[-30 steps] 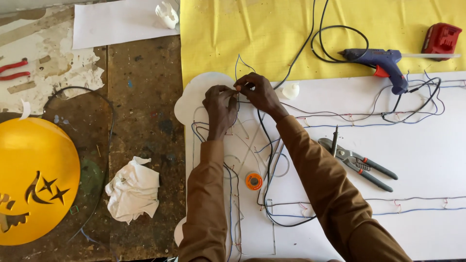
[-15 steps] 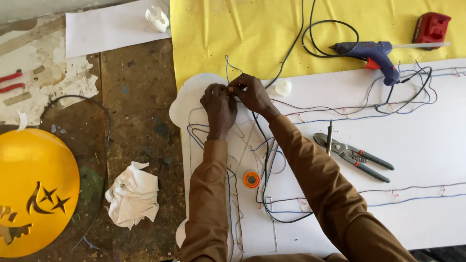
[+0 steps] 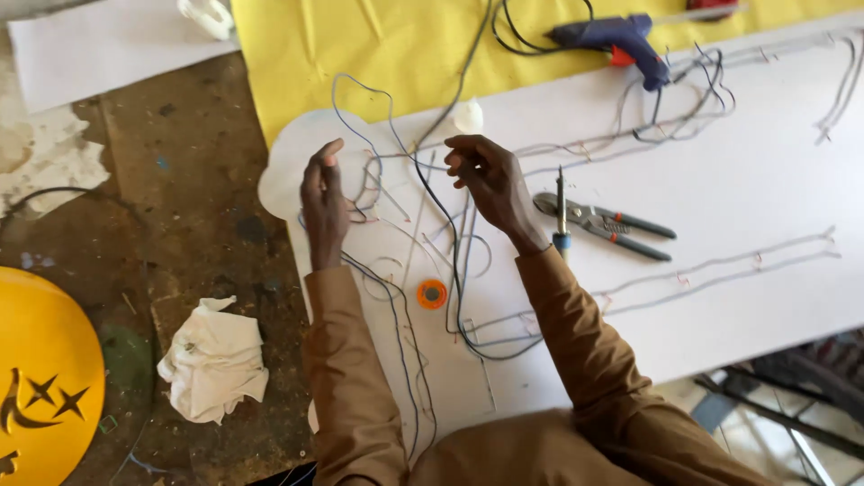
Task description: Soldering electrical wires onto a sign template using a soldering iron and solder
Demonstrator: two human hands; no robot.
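Left hand: my left hand (image 3: 324,202) hovers over the white board (image 3: 747,180), fingers pinched on a thin wire (image 3: 360,90) that loops upward.
Right hand: my right hand (image 3: 490,180) is raised just beside it, fingertips closed on another strand of the same wire tangle.
Near the hands: an orange spool (image 3: 432,293) lies below between my sleeves; pliers (image 3: 603,223) lie right of the right hand.
Farther out: a blue glue gun (image 3: 621,40) on yellow paper (image 3: 360,45), a crumpled cloth (image 3: 214,358) on the worn table (image 3: 171,207).
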